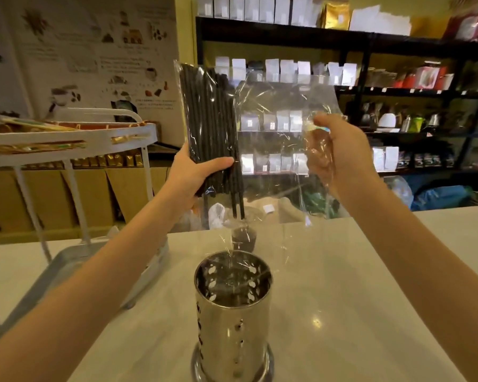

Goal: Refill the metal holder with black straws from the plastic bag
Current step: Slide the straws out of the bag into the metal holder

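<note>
My left hand [189,175] is wrapped around a bundle of long black straws [209,119], gripping them through the clear crinkled plastic bag [273,106] and holding them upright above the white counter [370,271]; my right hand [340,153] is closed on the bag's loose, empty side, pulling it out flat; a few straws poke down from the bundle; below them stands the tall perforated shiny metal cylinder holder [232,312], upright on the counter, its inside showing no straws.
</note>
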`<state>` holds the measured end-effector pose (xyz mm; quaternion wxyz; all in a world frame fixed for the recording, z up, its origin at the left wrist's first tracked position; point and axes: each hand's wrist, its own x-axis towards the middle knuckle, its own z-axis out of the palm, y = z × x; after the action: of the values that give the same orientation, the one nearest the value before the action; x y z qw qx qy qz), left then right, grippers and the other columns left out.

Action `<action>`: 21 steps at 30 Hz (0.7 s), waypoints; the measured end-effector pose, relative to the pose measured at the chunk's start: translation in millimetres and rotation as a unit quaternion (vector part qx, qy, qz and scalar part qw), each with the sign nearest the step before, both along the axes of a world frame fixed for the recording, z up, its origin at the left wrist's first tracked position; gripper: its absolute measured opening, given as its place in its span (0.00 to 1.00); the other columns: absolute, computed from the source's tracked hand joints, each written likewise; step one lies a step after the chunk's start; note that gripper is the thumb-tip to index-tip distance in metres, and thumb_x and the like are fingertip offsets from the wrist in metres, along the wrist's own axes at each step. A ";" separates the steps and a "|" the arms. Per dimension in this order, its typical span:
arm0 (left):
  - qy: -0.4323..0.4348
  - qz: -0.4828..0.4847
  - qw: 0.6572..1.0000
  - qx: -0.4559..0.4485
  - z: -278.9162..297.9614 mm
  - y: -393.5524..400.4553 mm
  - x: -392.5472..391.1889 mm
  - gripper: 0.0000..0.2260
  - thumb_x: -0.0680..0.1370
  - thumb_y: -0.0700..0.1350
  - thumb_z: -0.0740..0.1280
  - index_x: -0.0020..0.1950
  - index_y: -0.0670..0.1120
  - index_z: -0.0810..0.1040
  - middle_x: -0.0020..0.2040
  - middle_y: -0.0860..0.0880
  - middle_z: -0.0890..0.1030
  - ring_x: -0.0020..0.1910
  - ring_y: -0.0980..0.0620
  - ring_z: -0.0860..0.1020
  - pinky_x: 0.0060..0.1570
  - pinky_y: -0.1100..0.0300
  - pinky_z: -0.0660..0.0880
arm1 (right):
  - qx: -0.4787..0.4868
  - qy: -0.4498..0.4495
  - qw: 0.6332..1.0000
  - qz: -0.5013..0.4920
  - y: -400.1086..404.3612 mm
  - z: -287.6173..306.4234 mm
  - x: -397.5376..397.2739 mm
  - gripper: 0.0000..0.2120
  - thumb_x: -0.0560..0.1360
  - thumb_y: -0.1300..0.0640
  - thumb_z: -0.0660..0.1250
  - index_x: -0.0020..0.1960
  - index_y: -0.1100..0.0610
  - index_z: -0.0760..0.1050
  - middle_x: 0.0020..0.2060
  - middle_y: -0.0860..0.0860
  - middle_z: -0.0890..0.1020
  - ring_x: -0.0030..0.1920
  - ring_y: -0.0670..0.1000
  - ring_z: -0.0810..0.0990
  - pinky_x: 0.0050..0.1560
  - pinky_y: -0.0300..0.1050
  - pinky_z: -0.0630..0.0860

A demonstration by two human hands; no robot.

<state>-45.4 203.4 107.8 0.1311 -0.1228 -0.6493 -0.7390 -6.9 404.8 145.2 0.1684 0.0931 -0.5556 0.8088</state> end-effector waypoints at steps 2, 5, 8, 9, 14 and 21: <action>0.017 0.028 0.999 -0.023 -5.0 -1.4 5.4 0.24 0.67 0.39 0.72 0.58 0.51 0.68 0.54 0.50 0.76 0.55 0.48 0.76 0.56 0.49 0.75 | -0.007 0.001 0.999 0.032 0.0 -6.3 2.6 0.10 0.76 0.57 0.60 0.36 0.56 0.71 0.21 0.48 0.72 0.16 0.44 0.61 0.17 0.33 0.56; 0.041 0.045 0.998 -0.028 -11.3 -4.6 15.0 0.27 0.66 0.39 0.73 0.61 0.50 0.67 0.55 0.51 0.76 0.56 0.48 0.76 0.56 0.50 0.75 | -0.004 0.015 0.999 0.044 0.2 -14.9 4.8 0.13 0.77 0.58 0.59 0.34 0.56 0.71 0.20 0.47 0.71 0.17 0.44 0.60 0.19 0.34 0.54; 0.054 0.042 0.997 -0.020 -12.9 -7.9 24.9 0.25 0.67 0.38 0.72 0.59 0.50 0.68 0.51 0.53 0.77 0.53 0.53 0.76 0.51 0.56 0.76 | -0.019 0.017 0.999 0.035 0.5 -17.3 4.3 0.14 0.76 0.58 0.60 0.32 0.55 0.71 0.19 0.46 0.71 0.18 0.44 0.60 0.19 0.35 0.53; 0.054 0.041 0.998 -0.019 -12.5 -8.5 27.4 0.25 0.67 0.38 0.72 0.60 0.49 0.68 0.52 0.53 0.77 0.53 0.53 0.77 0.50 0.56 0.76 | -0.021 0.019 0.999 0.038 1.6 -17.5 3.2 0.14 0.76 0.58 0.59 0.32 0.55 0.71 0.19 0.47 0.71 0.17 0.44 0.60 0.19 0.34 0.53; 0.059 0.029 0.998 -0.025 -11.0 -7.2 36.9 0.28 0.66 0.38 0.73 0.63 0.48 0.68 0.55 0.50 0.77 0.54 0.51 0.77 0.52 0.53 0.76 | -0.003 0.073 0.995 0.067 9.1 -26.1 0.3 0.11 0.74 0.57 0.63 0.33 0.55 0.70 0.17 0.46 0.66 0.16 0.44 0.59 0.18 0.33 0.55; 0.073 0.017 0.997 -0.014 -4.6 -4.9 42.7 0.22 0.68 0.37 0.71 0.58 0.50 0.70 0.51 0.52 0.79 0.50 0.53 0.79 0.48 0.56 0.78 | 0.116 0.119 0.983 0.079 23.0 -27.3 5.6 0.05 0.71 0.58 0.68 0.37 0.55 0.78 0.19 0.45 0.72 0.19 0.43 0.63 0.21 0.35 0.57</action>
<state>-2.7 198.5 103.2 0.1886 -0.1669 -0.6501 -0.7169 -1.3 427.8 118.0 0.1568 0.2511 -0.6127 0.7327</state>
